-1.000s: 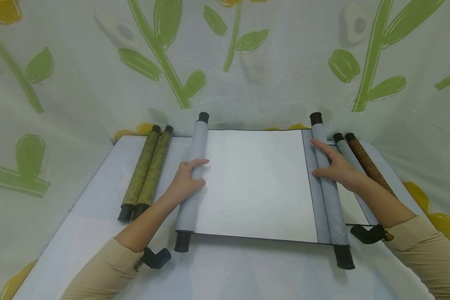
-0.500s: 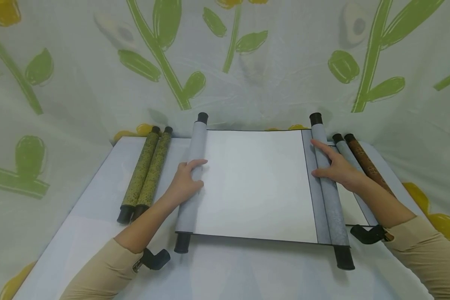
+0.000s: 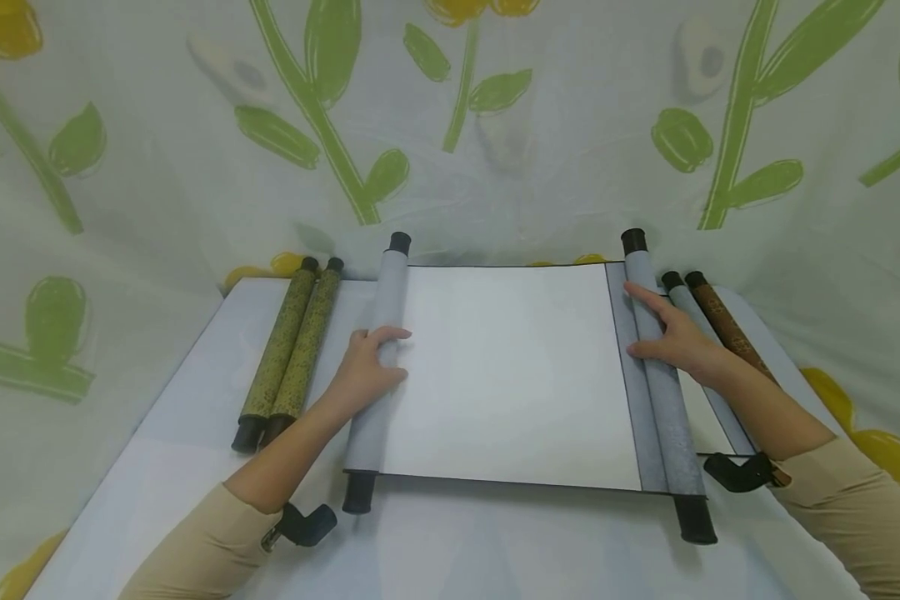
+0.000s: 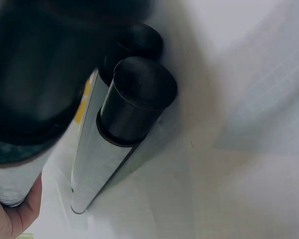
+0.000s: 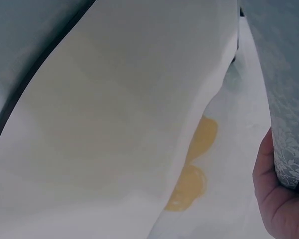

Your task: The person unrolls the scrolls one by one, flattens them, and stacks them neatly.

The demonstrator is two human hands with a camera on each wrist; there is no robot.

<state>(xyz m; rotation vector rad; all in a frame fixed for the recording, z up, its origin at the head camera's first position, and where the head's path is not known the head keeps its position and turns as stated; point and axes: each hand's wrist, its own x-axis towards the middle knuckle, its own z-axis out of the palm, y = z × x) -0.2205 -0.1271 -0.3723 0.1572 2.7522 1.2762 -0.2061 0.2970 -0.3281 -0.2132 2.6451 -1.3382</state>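
Note:
A hanging scroll lies partly unrolled, its blank white sheet (image 3: 506, 375) spread between two grey-blue rolls with black end knobs. My left hand (image 3: 367, 365) grips the left roll (image 3: 365, 433) near its middle, thumb and forefinger reaching over onto the sheet side. My right hand (image 3: 678, 337) holds the right roll (image 3: 671, 417) the same way, thumb and forefinger spread along its inner side. In the right wrist view, the right hand (image 5: 279, 194) cups the patterned grey roll (image 5: 284, 99). The left wrist view has the left hand (image 4: 20, 219) around a roll with a large black knob (image 4: 35, 74).
Two green speckled scrolls (image 3: 303, 350) lie side by side left of the sheet. To the right are a thin grey roll (image 3: 690, 304) with its sheet showing and a brown scroll (image 3: 723, 317). A floral curtain (image 3: 540, 183) hangs behind the white table (image 3: 450, 550).
The left roll has shifted slightly left with my left hand and the right roll slightly right, so a little more of the sheet shows. The head view has tilted up slightly.

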